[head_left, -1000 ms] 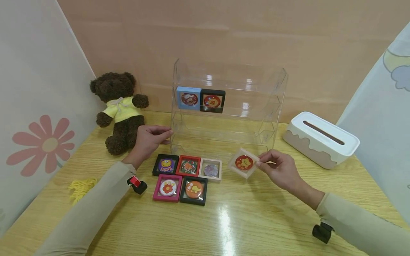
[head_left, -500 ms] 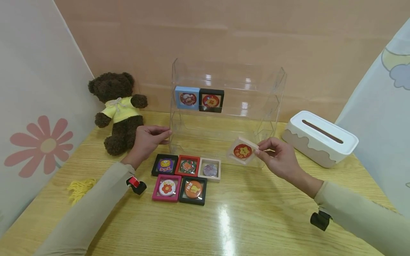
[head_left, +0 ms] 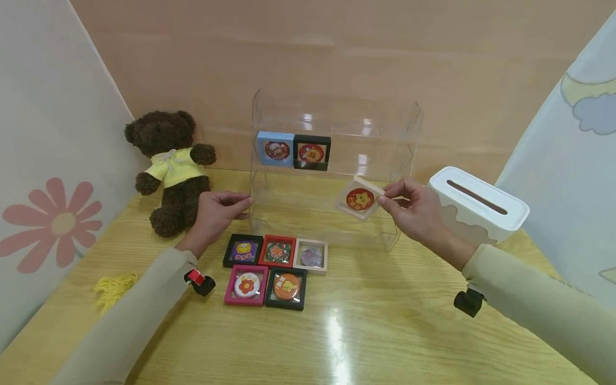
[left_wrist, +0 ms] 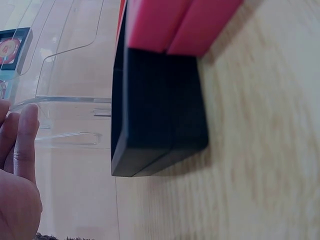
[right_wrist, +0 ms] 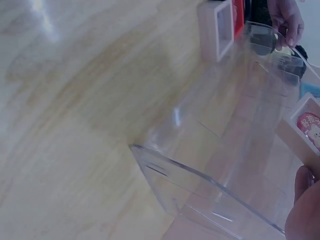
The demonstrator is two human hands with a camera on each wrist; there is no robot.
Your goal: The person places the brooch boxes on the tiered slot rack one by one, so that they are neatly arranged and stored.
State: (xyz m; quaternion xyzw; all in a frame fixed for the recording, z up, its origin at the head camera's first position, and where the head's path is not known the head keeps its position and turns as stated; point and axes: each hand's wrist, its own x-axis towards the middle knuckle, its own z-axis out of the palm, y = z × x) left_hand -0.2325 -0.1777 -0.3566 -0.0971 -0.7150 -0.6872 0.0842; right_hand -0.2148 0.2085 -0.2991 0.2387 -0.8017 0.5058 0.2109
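Note:
My right hand [head_left: 421, 214] pinches one corner of a cream square display frame [head_left: 360, 199] with a red star badge inside. The frame is tilted, held up in front of the lower tiers of a clear acrylic rack [head_left: 298, 202]. With thumb and fingers, my left hand [head_left: 216, 216] holds the rack's left side panel; those fingers [left_wrist: 26, 137] also show at the panel's edge in the left wrist view. On a rack tier stand a light blue frame [head_left: 276, 149] and, to its right, a black frame [head_left: 312, 153], each with a red badge.
Several framed badges lie before the rack: black [head_left: 243, 250], red [head_left: 277, 251], cream [head_left: 310, 256], pink [head_left: 246, 286] and another black frame [head_left: 286, 288]. A teddy bear [head_left: 173, 171] sits left, near yellow yarn [head_left: 114, 290]. At right is a tissue box [head_left: 474, 200].
My right hand has raised the cream frame from low in front of the rack, up and slightly left. My left hand keeps its hold on the rack's side. The head view has shifted slightly.

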